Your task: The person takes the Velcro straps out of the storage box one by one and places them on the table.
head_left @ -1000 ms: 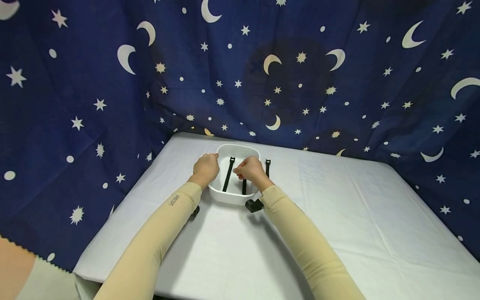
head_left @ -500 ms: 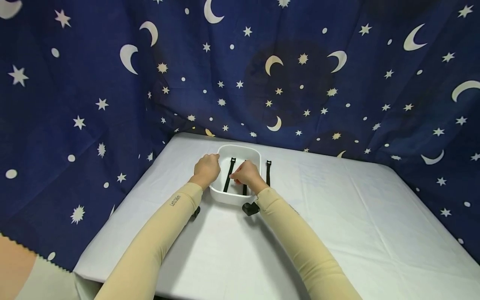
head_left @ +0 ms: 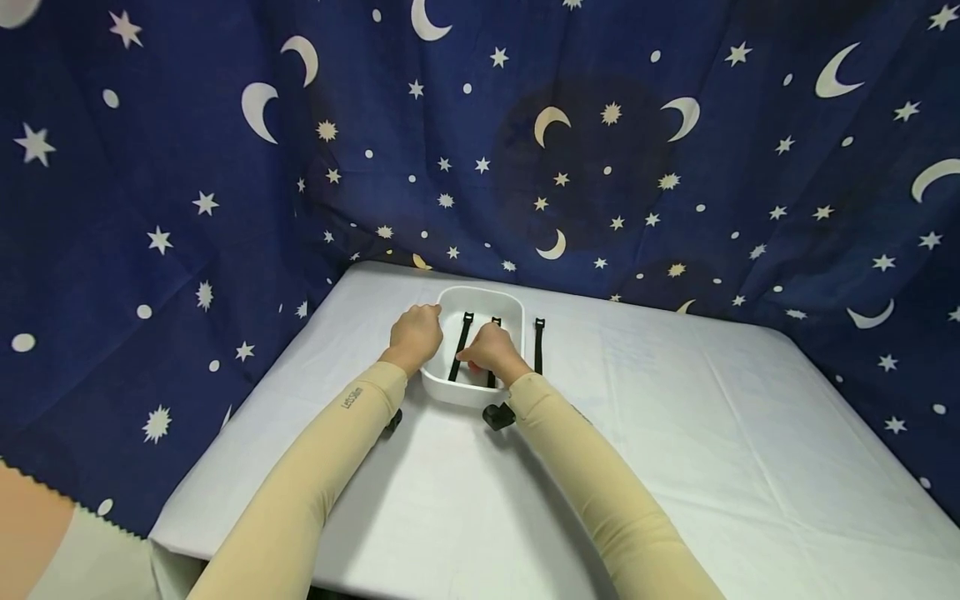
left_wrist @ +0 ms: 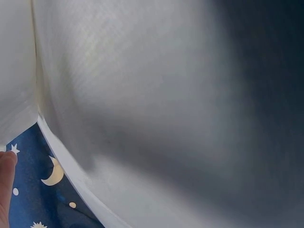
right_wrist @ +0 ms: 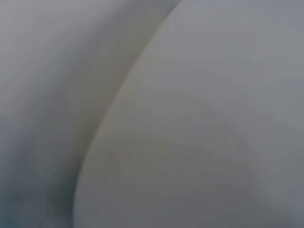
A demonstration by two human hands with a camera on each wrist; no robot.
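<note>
A white plastic basin [head_left: 468,398] stands on the cloth-covered table. My left hand [head_left: 416,333] grips its left rim; a fingertip shows beside the basin wall [left_wrist: 16,71] in the left wrist view. Inside lie two black hook-and-loop cable ties with slotted heads, a left cable tie [head_left: 465,329] and a right cable tie [head_left: 492,379]. My right hand [head_left: 491,348] is lowered into the basin and covers the middle of the right tie. Its fingertips are at the left tie; whether they pinch it is hidden. The right wrist view shows only blurred white surfaces.
A third black cable tie [head_left: 539,342] lies on the table just right of the basin. Black camera mounts hang under both wrists, the right mount [head_left: 498,416] close to the basin's front wall. A dark blue curtain [head_left: 645,142] with moons and stars closes off the back.
My right hand has moved a little left and lower in the basin, uncovering the head of the right cable tie. The left hand keeps its grip on the rim.
</note>
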